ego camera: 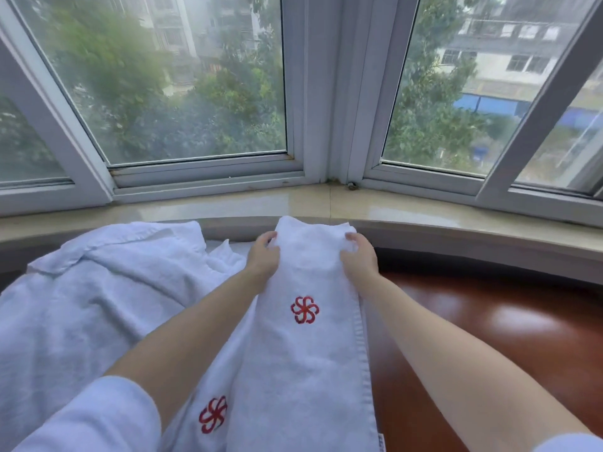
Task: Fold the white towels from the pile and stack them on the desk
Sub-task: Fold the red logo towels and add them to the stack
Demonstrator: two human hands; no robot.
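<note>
A long white towel point(306, 353) folded into a narrow strip, with a red flower emblem, lies lengthwise in front of me on the reddish-brown desk point(489, 327). My left hand point(262, 256) grips its left edge near the far end, fingers curled over the cloth. My right hand point(360, 256) grips the right edge at the same height. A loose pile of white towels point(98, 288) spreads over the left part of the desk, and one of them shows a second red emblem near my left forearm.
A beige stone window sill point(424, 207) curves along the far edge of the desk, below white-framed windows point(313, 109). The bare, glossy desk surface lies to the right of the folded towel.
</note>
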